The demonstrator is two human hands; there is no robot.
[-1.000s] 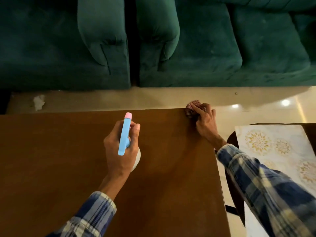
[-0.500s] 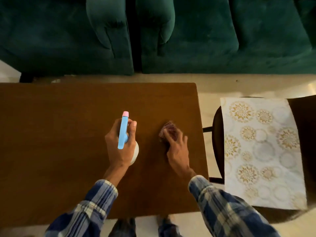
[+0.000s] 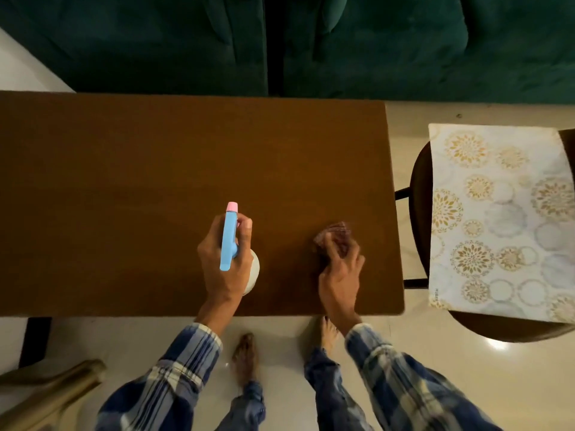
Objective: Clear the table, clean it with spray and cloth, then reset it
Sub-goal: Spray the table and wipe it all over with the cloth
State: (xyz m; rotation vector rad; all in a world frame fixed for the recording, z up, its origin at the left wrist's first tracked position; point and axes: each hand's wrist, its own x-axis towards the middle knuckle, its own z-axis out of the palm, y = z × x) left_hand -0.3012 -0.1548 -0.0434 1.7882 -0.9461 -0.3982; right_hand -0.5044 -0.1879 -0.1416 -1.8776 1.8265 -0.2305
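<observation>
While the left grip (image 3: 225, 269) curls round the bottle (image 3: 229, 236) above the desk (image 3: 155, 166), near its front edge, the blue spray head runs lengthwise away from the person, pink nozzle pointing at the sofa (image 3: 373, 42). Right grip (image 3: 340, 272) clutches the blurred cloth (image 3: 333, 233) on the desk, right of the bottle.
</observation>
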